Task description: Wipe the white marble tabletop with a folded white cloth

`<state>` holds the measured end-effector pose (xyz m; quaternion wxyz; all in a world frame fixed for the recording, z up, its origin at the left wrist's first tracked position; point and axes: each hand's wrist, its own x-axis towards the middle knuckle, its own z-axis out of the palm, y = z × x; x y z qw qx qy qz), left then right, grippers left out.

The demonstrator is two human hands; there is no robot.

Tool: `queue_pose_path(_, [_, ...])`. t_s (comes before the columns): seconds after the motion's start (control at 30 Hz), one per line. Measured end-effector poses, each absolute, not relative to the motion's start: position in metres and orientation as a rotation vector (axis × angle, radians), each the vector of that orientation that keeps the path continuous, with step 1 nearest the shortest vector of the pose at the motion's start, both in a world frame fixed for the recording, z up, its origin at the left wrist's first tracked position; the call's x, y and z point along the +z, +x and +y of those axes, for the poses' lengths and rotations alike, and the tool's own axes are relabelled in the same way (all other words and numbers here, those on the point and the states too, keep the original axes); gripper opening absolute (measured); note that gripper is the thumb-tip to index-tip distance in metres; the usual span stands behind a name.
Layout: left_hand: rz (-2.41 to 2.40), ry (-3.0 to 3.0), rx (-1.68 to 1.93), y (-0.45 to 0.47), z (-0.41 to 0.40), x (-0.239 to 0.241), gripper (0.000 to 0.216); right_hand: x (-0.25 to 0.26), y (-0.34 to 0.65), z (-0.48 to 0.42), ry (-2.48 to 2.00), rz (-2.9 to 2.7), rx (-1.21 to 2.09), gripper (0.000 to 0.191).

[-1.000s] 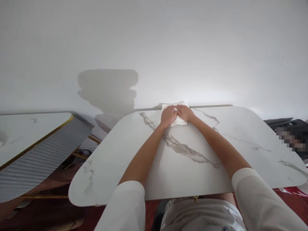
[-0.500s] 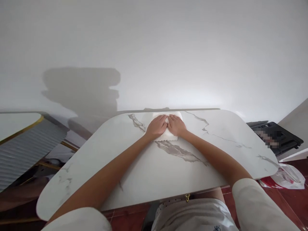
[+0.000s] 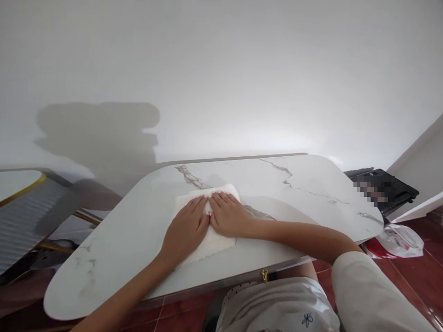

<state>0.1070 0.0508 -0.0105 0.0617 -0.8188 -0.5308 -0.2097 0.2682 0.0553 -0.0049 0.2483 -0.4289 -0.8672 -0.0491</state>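
Observation:
A white cloth [image 3: 216, 244] with a wavy edge lies spread on the marble-patterned table [image 3: 114, 244], left of its middle. My left hand [image 3: 187, 223] rests flat on the cloth, fingers stretched forward. Beside it my right hand [image 3: 228, 214] presses on the same cloth, palm down with the fingers extended. The thumbs meet or nearly meet between the hands. Much of the cloth is covered by them.
Behind the table stands a pale wall [image 3: 242, 83]. A grey ribbed chair [image 3: 20, 230] with gold trim is at the left. To the right are a black case-like object [image 3: 391, 186], partly blurred out, and a clear and red plastic bag [image 3: 398, 242] near the red tiled floor.
Both hands have moved the cloth from the table's far edge toward me and to the left. The camera view has shifted slightly.

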Motion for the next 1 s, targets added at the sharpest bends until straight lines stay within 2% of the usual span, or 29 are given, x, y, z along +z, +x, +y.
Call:
queue_pose_path(0.4, [-1.559,-2.368,-0.663,0.101,0.002,-0.029,0.058,-0.005,0.269,0.011,-1.125,-2.395,-0.116,0.051])
queue_pose_path(0.63, [-1.622,-2.443,-0.69,0.138,-0.004,-0.026,0.055,-0.009,0.302,0.001,-1.161,-2.38,-0.078,0.053])
queue_pose_path(0.8, [-1.618,-2.562,-0.703,0.171,0.027,-0.018,0.056,-0.006,0.332,0.025,-1.221,-2.391,-0.05,0.051])
queue_pose_path(1.0, [-1.621,-2.541,-0.8,0.184,0.107,-0.012,0.051,0.002,0.342,0.109,-1.315,-2.437,0.066,0.051])
